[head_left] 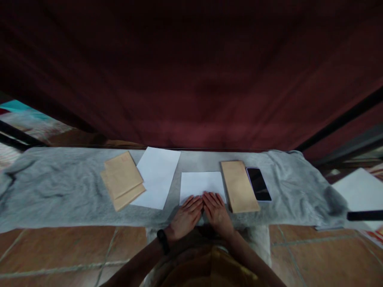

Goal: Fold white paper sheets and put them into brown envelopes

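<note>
A white sheet of paper (202,181), apparently folded, lies on the grey cloth in front of me. My left hand (186,217), with a dark band on its wrist, rests flat on the sheet's near edge. Beside it my right hand (218,213) lies flat on the same edge, fingers stretched out and the two hands nearly touching. To the left are larger white sheets (158,171), partly under several brown envelopes (123,175). A stack of brown envelopes (239,187) sits just right of my right hand.
A phone (259,184) with a dark screen lies right of the envelope stack. Grey cloth (68,187) covers the long narrow surface. A dark red curtain (209,99) hangs behind it. Tiled floor (125,243) shows on the near side, and a white panel (362,191) stands at far right.
</note>
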Demonstrator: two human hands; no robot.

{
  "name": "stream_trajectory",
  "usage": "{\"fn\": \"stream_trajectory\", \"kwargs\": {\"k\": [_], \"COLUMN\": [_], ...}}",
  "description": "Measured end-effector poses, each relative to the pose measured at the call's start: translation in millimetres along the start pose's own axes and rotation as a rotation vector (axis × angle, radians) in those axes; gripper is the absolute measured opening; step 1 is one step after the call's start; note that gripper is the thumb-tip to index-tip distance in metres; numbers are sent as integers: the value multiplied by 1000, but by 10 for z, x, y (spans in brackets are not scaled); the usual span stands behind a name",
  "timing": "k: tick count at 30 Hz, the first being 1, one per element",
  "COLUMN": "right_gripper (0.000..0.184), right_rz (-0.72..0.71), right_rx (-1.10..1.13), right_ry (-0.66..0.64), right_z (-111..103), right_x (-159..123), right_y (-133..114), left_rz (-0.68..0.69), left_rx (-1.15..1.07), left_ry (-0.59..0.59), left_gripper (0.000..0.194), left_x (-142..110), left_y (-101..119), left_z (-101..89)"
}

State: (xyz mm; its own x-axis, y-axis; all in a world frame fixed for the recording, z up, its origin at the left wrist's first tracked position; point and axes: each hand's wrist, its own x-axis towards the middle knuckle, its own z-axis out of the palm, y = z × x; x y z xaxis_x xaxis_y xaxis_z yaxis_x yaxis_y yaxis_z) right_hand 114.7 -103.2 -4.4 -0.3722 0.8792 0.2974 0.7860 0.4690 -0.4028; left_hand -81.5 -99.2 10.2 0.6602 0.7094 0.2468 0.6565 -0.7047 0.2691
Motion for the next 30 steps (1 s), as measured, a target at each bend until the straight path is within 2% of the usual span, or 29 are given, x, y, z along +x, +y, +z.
{"fn": "stream_trajectory", "kwargs": {"k": [3, 7, 12, 17, 22, 26, 30], "right_gripper": [44, 42, 42, 42, 41, 41, 43], "right_rz": [-11, -3, 19, 21, 2, -7, -36], "right_rx": [-3, -23, -35, -23, 10, 26, 25], "right_ry": [-2, 29, 44, 14, -7, 10, 36], "right_z": [-80, -113, -112, -157, -195, -173, -119], "right_x": [-126, -119, -92, -86, -97, -120, -146], "right_y": [-41, -69, -101, -102, -76, -65, -46], "left_rz": [-37, -129, -156, -184, -237, -261, -209], "left_rx": [-37, -4, 93, 115, 135, 152, 158], "left_ry": [5, 37, 6, 66, 95, 92, 60], "left_gripper": [36, 38, 47, 54, 57, 56, 53], "left_x": [52, 249, 545, 735, 886, 869, 640], "left_y": [-39, -120, -232, -352, -449, -427, -310], "left_z": [-37, -20, 116, 255, 305, 288, 222]}}
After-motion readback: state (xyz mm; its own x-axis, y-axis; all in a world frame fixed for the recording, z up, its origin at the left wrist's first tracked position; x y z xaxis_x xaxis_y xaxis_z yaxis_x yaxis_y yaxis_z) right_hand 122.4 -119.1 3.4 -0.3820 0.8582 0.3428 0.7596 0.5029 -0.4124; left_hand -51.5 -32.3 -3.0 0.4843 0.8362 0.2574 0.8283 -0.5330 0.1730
